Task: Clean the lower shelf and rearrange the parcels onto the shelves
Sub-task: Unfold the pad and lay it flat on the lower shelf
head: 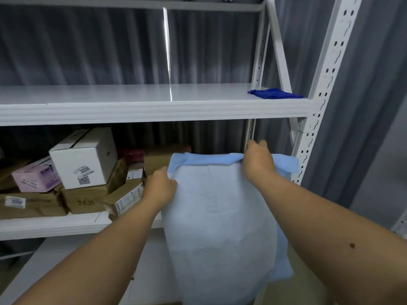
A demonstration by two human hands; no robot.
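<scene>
Light blue cloth (220, 216), both hands pinching.

Shelf rack, parcels left, cloth held up at right.
Upper shelf (132, 93) carries a small rag (275, 94) at its far right end, beside the upright post (326, 84). Lower shelf (55, 225) holds stacked parcels (66, 199) at left, a box (84, 158) on top of them. Cloth (220, 216) hangs in front of the lower shelf's right part, left hand (159, 187) on its left edge, right hand (257, 160) on its top edge.
</scene>
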